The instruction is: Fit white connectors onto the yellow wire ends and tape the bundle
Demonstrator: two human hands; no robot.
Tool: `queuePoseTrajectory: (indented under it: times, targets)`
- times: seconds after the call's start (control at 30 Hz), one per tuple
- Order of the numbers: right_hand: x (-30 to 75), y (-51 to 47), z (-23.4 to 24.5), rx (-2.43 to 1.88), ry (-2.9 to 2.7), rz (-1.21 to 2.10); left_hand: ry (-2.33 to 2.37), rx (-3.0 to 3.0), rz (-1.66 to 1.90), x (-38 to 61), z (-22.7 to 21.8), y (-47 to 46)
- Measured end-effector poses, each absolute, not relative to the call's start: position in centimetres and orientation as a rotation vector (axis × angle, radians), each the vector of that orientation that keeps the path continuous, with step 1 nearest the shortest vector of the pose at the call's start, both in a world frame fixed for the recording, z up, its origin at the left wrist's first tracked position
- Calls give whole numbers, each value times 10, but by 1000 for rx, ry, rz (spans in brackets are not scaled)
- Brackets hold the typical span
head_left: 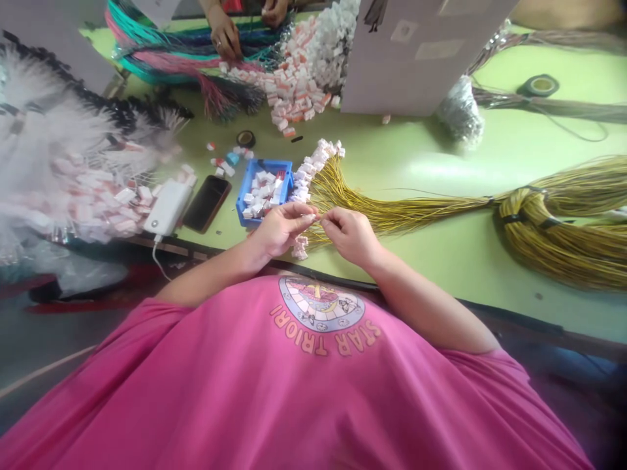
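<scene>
My left hand [281, 230] is closed in a pinch at the front of the blue bin, with a small white connector partly showing at its fingertips. Close beside it, my right hand [351, 236] pinches what looks like the end of a thin yellow wire, mostly covered by the fingers. The two sets of fingertips almost meet. Behind them a bundle of yellow and dark wires [392, 210] runs off to the right, many of its ends fitted with white connectors [318, 158]. Loose white connectors [264, 189] fill the blue bin [241, 203].
A phone [208, 203] and a white power bank [169, 207] with a cable lie left of the bin. White wire bundles [44, 137] heap at far left. Across the table, another person's hands [225, 36] touch pink and green wires, near a grey panel [392, 72]. Coiled wires [553, 228] lie right.
</scene>
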State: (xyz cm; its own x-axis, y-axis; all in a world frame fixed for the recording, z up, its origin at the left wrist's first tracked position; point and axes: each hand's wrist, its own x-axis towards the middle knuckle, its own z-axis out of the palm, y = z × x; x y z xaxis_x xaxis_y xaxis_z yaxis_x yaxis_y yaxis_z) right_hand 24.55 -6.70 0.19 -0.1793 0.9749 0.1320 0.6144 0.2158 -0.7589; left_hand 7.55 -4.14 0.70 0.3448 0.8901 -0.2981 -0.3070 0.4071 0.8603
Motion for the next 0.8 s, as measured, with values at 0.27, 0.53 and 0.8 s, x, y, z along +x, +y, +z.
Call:
queuePoseTrajectory:
  times: [0.27, 0.53, 0.8]
  targets:
    - [239, -68, 0, -1458, -1824, 868, 945, 1465, 1080, 73, -6, -42]
    - [241, -67, 4, -1461, -1667, 1057, 921, 1698, 1150, 69, -13, -41]
    - [247, -63, 7, -1452, -1593, 1339, 833, 1643, 1150, 66, -13, -40]
